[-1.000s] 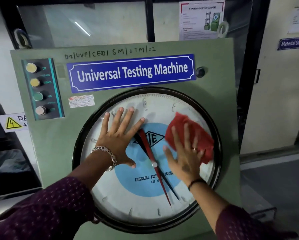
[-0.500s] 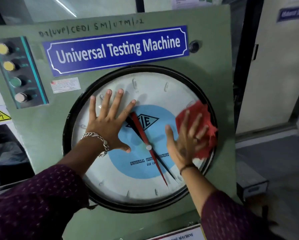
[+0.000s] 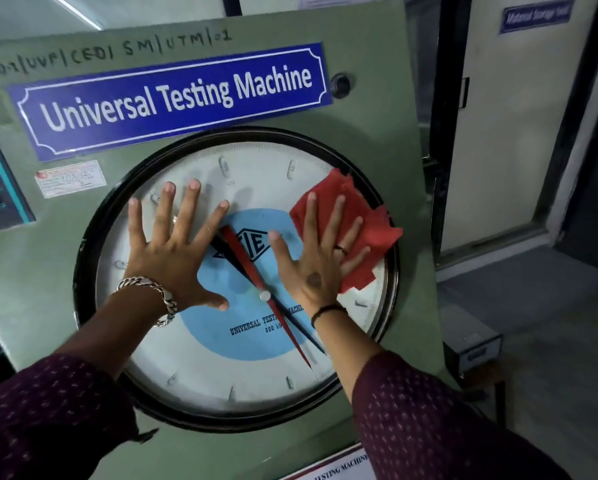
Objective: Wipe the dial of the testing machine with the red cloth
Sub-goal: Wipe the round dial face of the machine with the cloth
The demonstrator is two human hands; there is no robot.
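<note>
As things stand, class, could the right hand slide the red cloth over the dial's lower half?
Probably yes: the right hand already presses the red cloth flat on the dial, whose lower glass looks bare.

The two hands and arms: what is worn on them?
Both arms have dark maroon sleeves with small pale dots. The left hand has a chunky silver chain bracelet at the wrist. The right hand wears a ring and a thin black wristband.
</note>
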